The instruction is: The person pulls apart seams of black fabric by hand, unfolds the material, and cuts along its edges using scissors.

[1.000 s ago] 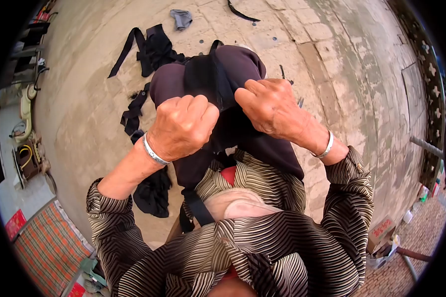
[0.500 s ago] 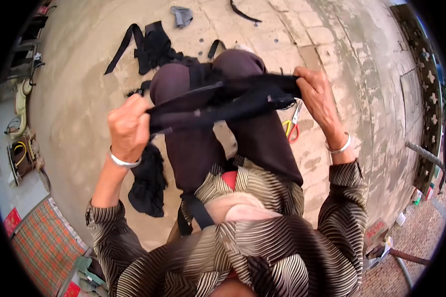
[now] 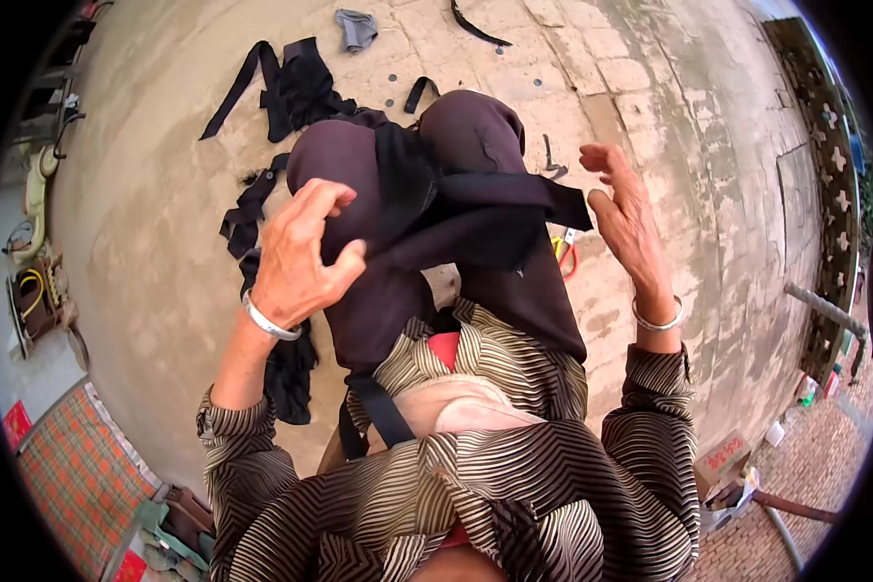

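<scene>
Black cloth [image 3: 495, 218] lies across my dark trousers, draped over both thighs, with one end sticking out past the right thigh. My left hand [image 3: 310, 247] hovers over the left thigh, thumb and fingers apart, holding nothing. To the right of the cloth's end, my right hand [image 3: 623, 199] is raised with its fingers apart and nothing in it. Scissors [image 3: 567, 254] with red and yellow handles lie on the ground beside my right thigh, partly covered by the cloth.
Black fabric pieces [image 3: 306, 87] lie on the ground beyond my left knee, and more black cloth [image 3: 289, 378] lies beside my left thigh. A grey cloth [image 3: 356, 31] and a black strip [image 3: 478, 26] are farther off. A cardboard box [image 3: 723, 464] stands at the lower right.
Both hands held the black cloth stretched between them half a second ago. They have let it go, and it has dropped onto my lap. The fingers have opened.
</scene>
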The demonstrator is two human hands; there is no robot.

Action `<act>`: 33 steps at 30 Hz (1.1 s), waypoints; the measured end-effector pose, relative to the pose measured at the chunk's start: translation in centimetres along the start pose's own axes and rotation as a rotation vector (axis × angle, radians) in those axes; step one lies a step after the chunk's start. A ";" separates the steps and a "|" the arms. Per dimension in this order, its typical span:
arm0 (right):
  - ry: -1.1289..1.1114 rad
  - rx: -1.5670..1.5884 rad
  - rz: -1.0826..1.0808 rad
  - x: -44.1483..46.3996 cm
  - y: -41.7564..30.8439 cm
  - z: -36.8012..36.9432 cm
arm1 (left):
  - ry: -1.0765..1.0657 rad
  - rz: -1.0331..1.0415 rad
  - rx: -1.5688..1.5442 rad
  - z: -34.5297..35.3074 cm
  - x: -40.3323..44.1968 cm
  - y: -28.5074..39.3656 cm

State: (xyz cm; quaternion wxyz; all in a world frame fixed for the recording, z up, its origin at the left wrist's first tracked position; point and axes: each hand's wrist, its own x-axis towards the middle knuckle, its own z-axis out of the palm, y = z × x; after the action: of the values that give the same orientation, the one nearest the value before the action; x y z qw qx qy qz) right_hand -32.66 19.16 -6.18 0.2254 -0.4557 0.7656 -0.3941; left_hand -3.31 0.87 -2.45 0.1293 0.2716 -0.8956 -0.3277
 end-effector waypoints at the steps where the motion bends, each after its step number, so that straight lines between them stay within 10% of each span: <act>1: 0.001 -0.004 -0.002 0.0 -0.8 -0.2 | 0.003 0.003 -0.003 0.6 0.6 0.4; 9: 0.038 -0.187 -0.602 2.2 -6.0 6.9 | 0.063 0.174 0.164 6.1 3.9 0.0; 13: -0.087 -0.591 -0.598 2.4 -6.0 11.0 | 0.053 0.188 0.138 6.5 4.3 -2.1; 19: -0.293 -0.156 -0.273 8.4 -7.7 10.2 | 0.134 0.186 0.024 4.3 9.6 -4.9; 33: 0.319 -0.228 -0.533 12.1 -18.2 2.5 | 0.441 0.273 0.351 -12.6 7.7 2.3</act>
State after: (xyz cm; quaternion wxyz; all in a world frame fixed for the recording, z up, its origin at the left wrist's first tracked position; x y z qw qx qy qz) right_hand -27.31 2.60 7.24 -0.0609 -0.5949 0.6841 -0.4175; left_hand -5.36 -8.56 8.90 0.3143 0.2316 -0.9171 -0.0807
